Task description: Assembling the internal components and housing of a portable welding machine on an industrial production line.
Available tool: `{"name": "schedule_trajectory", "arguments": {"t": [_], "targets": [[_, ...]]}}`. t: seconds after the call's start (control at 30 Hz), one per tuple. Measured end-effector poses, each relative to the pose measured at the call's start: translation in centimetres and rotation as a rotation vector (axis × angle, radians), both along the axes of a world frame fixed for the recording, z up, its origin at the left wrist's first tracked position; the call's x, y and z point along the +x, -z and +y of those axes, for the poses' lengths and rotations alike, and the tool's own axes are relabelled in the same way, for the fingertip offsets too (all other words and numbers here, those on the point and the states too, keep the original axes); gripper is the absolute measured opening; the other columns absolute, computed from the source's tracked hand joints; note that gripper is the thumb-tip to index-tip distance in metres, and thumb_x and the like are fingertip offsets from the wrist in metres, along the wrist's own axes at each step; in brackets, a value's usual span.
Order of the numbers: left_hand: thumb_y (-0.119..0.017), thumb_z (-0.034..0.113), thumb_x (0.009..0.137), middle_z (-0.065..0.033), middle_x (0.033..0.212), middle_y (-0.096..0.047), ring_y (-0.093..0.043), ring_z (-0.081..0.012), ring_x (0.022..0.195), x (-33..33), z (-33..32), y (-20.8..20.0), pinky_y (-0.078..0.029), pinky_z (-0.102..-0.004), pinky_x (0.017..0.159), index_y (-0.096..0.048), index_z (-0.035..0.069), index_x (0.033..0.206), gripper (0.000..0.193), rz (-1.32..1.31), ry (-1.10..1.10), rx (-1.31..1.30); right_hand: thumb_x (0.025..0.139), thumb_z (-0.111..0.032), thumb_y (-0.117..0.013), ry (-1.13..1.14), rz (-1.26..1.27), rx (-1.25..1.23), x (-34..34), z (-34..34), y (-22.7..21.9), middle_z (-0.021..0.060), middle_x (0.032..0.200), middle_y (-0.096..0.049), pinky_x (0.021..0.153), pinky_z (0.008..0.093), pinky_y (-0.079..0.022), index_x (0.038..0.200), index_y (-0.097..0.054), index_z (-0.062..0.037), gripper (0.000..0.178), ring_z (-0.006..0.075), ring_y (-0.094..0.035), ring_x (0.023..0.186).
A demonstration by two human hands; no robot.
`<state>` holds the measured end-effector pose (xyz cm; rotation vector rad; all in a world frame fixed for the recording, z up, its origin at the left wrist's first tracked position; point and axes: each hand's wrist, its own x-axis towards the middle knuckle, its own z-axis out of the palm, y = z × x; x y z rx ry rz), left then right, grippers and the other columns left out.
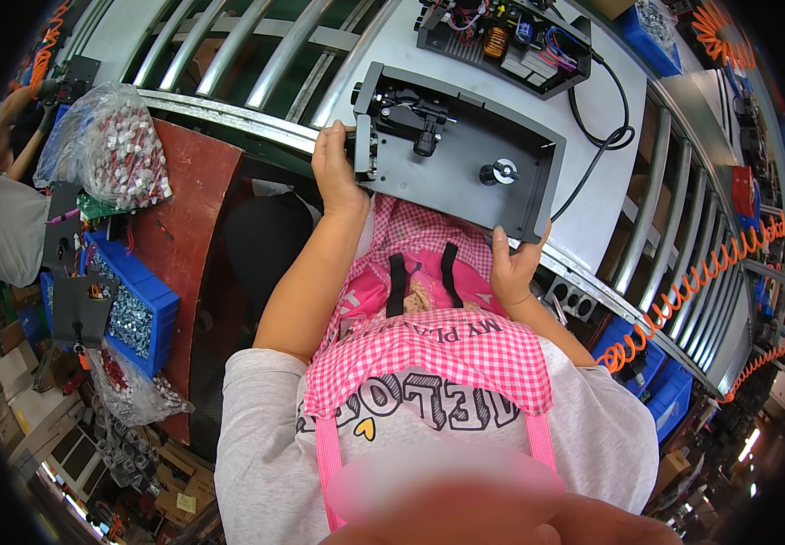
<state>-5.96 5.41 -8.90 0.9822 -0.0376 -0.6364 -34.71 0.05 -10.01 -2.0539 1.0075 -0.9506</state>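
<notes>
The left hand (336,168) is closed around the left end wall of a shallow dark grey metal tray (451,159), fingers wrapped over the edge so their tips are hidden behind the wall. The right hand (512,263) pinches the tray's near right corner, thumb lying up along the outer face while the other fingers are tucked beneath and cannot be seen. Between the two hands the tray sits at the edge of a pale conveyor surface (592,209), overhanging toward the person's pink checked apron (429,350). Just beyond the left hand, inside the tray, a black mechanism (410,109) is mounted; its small parts are hard to make out. Ahead of the right hand a round silver knob (502,170) stands on the tray floor. Farther out, an open black unit with wiring and a copper coil (501,36) is cut off by the top edge, and a black cable (603,136) loops from it. Well to the left of the left hand lie a clear bag of small metal parts (115,145) and a blue bin of screws (133,313), partly covered by a black bracket (79,309).
</notes>
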Motion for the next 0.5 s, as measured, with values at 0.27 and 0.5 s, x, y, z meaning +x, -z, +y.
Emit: {"name": "schedule_trajectory", "arguments": {"t": [0.27, 0.5], "targets": [[-0.055, 0.03, 0.102, -0.0042, 0.095, -0.065, -0.063, -0.0124, 0.085, -0.1, 0.05, -0.35, -0.053, -0.0291, 0.075, -0.063, 0.006, 0.103, 0.025, 0.001, 0.005, 0.005, 0.092, -0.011, -0.066, -0.004, 0.018, -0.008, -0.01, -0.06, -0.11, 0.0293, 0.149, -0.037, 0.117, 0.0489, -0.027, 0.151, -0.03, 0.0098, 0.072, 0.0438, -0.038, 0.139], [-0.057, 0.029, 0.103, -0.0029, 0.091, -0.064, -0.061, -0.0106, 0.081, -0.27, -0.14, -0.74, -0.05, -0.0267, 0.074, -0.06, 0.008, 0.096, 0.023, 0.005, -0.019, 0.004, 0.092, -0.011, -0.066, -0.005, 0.015, -0.009, -0.04, -0.05, -0.05, 0.0289, 0.15, -0.037, 0.117, 0.0488, -0.027, 0.15, -0.031, 0.0094, 0.071, 0.0437, -0.037, 0.139]]}}
